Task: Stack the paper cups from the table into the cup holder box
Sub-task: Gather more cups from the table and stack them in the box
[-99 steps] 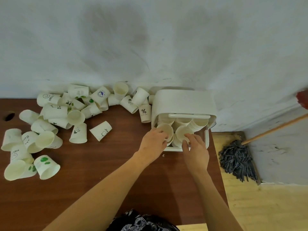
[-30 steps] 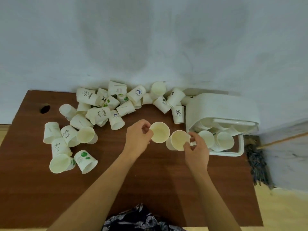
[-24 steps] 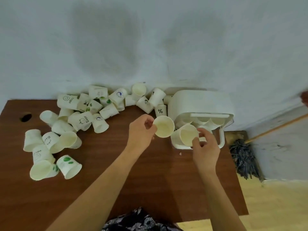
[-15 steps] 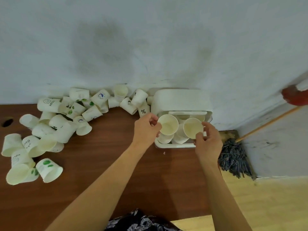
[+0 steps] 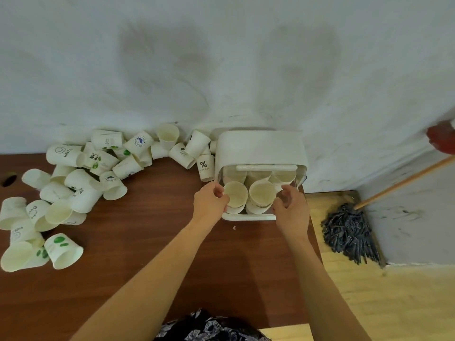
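The white cup holder box (image 5: 261, 148) stands at the table's back right against the wall, its front drawer pulled out and filled with stacks of paper cups. My left hand (image 5: 209, 204) grips a paper cup (image 5: 235, 194) that sits on the front left stack. My right hand (image 5: 291, 209) holds a second paper cup (image 5: 262, 193) by its right side, on the front right stack. Several loose paper cups (image 5: 81, 183) lie scattered over the left and back of the brown table (image 5: 152, 237), most on their sides.
A cup printed with a percent sign (image 5: 204, 167) stands just left of the box. The table's right edge runs close beside the box. A dark mop (image 5: 349, 232) with a wooden handle leans in the floor corner to the right. A cable hole (image 5: 9, 179) is at far left.
Both hands picked cups from the table, carried them right and lowered them onto the front stacks in the box drawer. The view swung along with them.
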`<state>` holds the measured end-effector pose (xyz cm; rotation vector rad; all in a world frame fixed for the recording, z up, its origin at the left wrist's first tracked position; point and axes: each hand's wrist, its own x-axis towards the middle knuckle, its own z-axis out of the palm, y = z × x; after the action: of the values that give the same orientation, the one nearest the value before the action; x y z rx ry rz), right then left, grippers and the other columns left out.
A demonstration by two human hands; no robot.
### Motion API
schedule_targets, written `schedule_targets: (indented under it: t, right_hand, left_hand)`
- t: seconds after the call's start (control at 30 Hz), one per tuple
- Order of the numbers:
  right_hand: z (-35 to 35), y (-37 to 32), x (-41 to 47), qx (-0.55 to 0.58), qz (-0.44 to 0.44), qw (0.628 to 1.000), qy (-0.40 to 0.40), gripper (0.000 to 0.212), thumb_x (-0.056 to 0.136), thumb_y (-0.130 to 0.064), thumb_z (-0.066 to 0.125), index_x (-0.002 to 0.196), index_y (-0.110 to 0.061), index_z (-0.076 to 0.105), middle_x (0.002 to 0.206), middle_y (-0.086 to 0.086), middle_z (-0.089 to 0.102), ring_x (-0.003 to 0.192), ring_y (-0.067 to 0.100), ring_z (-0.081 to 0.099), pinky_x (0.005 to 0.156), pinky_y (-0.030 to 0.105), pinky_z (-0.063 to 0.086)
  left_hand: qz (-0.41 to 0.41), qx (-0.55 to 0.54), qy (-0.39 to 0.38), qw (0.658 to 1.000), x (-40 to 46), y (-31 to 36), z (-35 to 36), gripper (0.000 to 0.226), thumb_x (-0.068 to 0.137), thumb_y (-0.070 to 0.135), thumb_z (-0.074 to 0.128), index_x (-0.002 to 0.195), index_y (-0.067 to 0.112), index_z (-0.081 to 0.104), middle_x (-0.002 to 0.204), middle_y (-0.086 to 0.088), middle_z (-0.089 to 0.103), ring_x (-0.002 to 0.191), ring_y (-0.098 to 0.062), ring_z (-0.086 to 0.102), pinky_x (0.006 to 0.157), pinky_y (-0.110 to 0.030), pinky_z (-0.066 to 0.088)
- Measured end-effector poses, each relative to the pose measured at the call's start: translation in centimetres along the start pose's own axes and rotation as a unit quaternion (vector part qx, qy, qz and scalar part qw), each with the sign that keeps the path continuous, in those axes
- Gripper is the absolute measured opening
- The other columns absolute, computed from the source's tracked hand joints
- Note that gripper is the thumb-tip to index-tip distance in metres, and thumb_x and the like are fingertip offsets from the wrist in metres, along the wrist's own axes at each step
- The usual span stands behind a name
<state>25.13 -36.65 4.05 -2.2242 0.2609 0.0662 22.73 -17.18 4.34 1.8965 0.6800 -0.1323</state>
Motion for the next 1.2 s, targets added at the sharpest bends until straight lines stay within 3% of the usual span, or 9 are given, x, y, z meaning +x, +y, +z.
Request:
schedule_targets:
  t: [0.13, 0.27, 0.37, 0.5, 0.63, 0.83, 0.93, 1.07, 1.2]
  right_hand:
    - [0.4, -0.3, -0.3, -0.023, -0.015, 1.000, -0.015, 0.030, 0.093, -0.017, 0.058, 0.122, -0.020, 0.062, 0.109, -0.007, 0.063, 0.084, -0.001, 0.057, 0.070, 0.015, 0.040]
    - [2.9, -2.2, -1.5, -0.020, -0.065, 0.995, -0.078, 0.021, 0.095, -0.019, 0.059, 0.115, -0.019, 0.066, 0.104, -0.009, 0.066, 0.083, 0.001, 0.060, 0.066, 0.009, 0.044]
    - [6.0, -4.0, -2.9, -0.045, -0.097, 0.982, -0.153, 0.018, 0.096, -0.025, 0.058, 0.111, -0.022, 0.066, 0.098, -0.013, 0.065, 0.079, -0.001, 0.060, 0.068, 0.016, 0.051]
    - [10.6, -6.0, -5.1, -0.094, -0.139, 0.951, -0.260, 0.019, 0.097, -0.032, 0.055, 0.112, -0.025, 0.066, 0.104, -0.012, 0.065, 0.088, 0.002, 0.058, 0.080, 0.023, 0.048]
    - [14.5, -8.2, -7.3, -0.129, -0.165, 0.924, -0.320, 0.017, 0.098, -0.034, 0.054, 0.110, -0.028, 0.064, 0.105, -0.011, 0.063, 0.090, 0.003, 0.057, 0.081, 0.024, 0.047]
    - [19.4, -11.1, -10.1, -0.150, -0.152, 0.911, -0.352, 0.018, 0.098, -0.033, 0.055, 0.113, -0.027, 0.064, 0.109, -0.009, 0.064, 0.094, 0.006, 0.058, 0.084, 0.024, 0.048]
    - [21.9, -12.5, -11.1, -0.164, -0.143, 0.910, -0.352, 0.021, 0.098, -0.032, 0.054, 0.115, -0.026, 0.064, 0.112, -0.008, 0.064, 0.095, 0.007, 0.057, 0.085, 0.026, 0.049]
    - [25.5, -14.3, -11.9, -0.183, -0.123, 0.910, -0.351, 0.021, 0.098, -0.030, 0.054, 0.117, -0.026, 0.063, 0.114, -0.008, 0.064, 0.097, 0.008, 0.057, 0.086, 0.026, 0.049]
    - [29.2, -16.1, -12.5, -0.190, -0.113, 0.909, -0.353, 0.021, 0.098, -0.027, 0.055, 0.117, -0.026, 0.063, 0.115, -0.010, 0.062, 0.096, 0.005, 0.056, 0.082, 0.021, 0.046]
  left_hand:
    - [0.048, 0.080, 0.008, 0.996, 0.5, -1.1, -0.7, 0.011, 0.084, 0.021, 0.065, 0.094, 0.025, 0.064, 0.089, 0.008, 0.064, 0.081, -0.012, 0.063, 0.074, -0.033, 0.055]
    - [0.097, 0.182, 0.018, 0.978, 0.6, -2.6, -3.3, 0.014, 0.089, 0.025, 0.062, 0.102, 0.024, 0.063, 0.094, 0.011, 0.063, 0.086, -0.006, 0.058, 0.078, -0.026, 0.048]
    - [0.082, 0.219, 0.028, 0.972, 0.8, -4.4, -6.1, 0.014, 0.089, 0.027, 0.062, 0.103, 0.025, 0.063, 0.094, 0.010, 0.062, 0.085, -0.008, 0.058, 0.079, -0.028, 0.049]
    - [0.050, 0.256, 0.053, 0.964, 0.8, -7.5, -10.7, 0.012, 0.088, 0.029, 0.062, 0.100, 0.026, 0.062, 0.093, 0.009, 0.061, 0.082, -0.008, 0.057, 0.070, -0.025, 0.042]
    - [0.016, 0.276, 0.083, 0.957, 0.9, -10.6, -15.9, 0.013, 0.089, 0.027, 0.059, 0.101, 0.024, 0.061, 0.095, 0.006, 0.060, 0.084, -0.013, 0.057, 0.072, -0.029, 0.043]
    - [-0.008, 0.282, 0.136, 0.950, 3.3, -15.2, -23.2, 0.024, 0.088, 0.023, 0.057, 0.111, 0.016, 0.061, 0.108, -0.004, 0.058, 0.097, -0.024, 0.058, 0.077, -0.037, 0.049]
    - [-0.062, 0.266, 0.163, 0.948, 5.2, -17.2, -26.2, 0.038, 0.088, 0.025, 0.058, 0.124, 0.015, 0.054, 0.118, -0.010, 0.054, 0.103, -0.031, 0.056, 0.079, -0.042, 0.049]
    - [-0.108, 0.298, 0.149, 0.937, 7.3, -19.6, -28.9, 0.057, 0.087, 0.030, 0.060, 0.138, 0.015, 0.039, 0.130, -0.015, 0.044, 0.116, -0.035, 0.045, 0.083, -0.047, 0.046]
    - [-0.122, 0.308, 0.135, 0.934, 8.6, -22.7, -30.7, 0.060, 0.083, 0.032, 0.064, 0.133, 0.010, 0.039, 0.126, -0.016, 0.048, 0.116, -0.037, 0.046, 0.088, -0.047, 0.047]
